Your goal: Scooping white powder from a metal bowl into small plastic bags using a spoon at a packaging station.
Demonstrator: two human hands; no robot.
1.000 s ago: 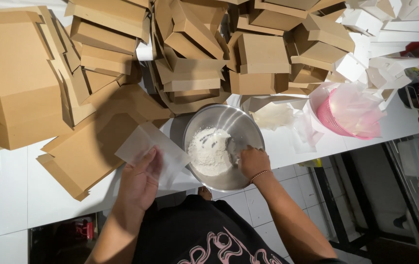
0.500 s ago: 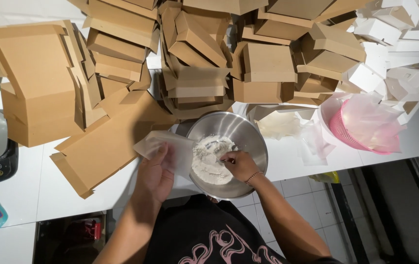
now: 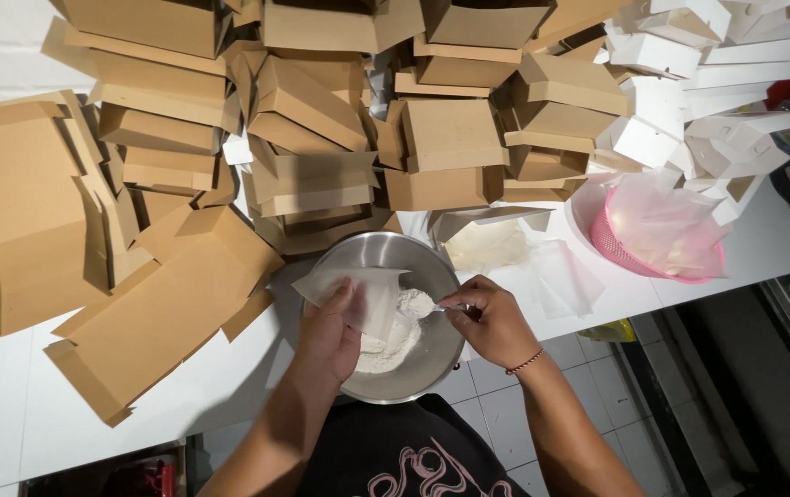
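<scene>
Head view: the left hand (image 3: 329, 336) grips a clear bag (image 3: 358, 293) over the steel bowl (image 3: 432, 267) at the worktop's (image 3: 8, 433) front edge. The right hand (image 3: 492, 320) pinches a spoon (image 3: 424, 307) heaped with flour (image 3: 386, 350) at the bag's mouth. Cardboard boxes (image 3: 450, 138) crowd the back.

Small food-packing workplace, likely a home or shop kitchen. White counter (image 3: 8, 433) carries stacked brown cardboard boxes (image 3: 312, 101), white boxes (image 3: 690, 55), a steel bowl (image 3: 436, 354) of white powder (image 3: 386, 345) and a pink basket (image 3: 611, 244). Tiled floor (image 3: 588, 377) below.
</scene>
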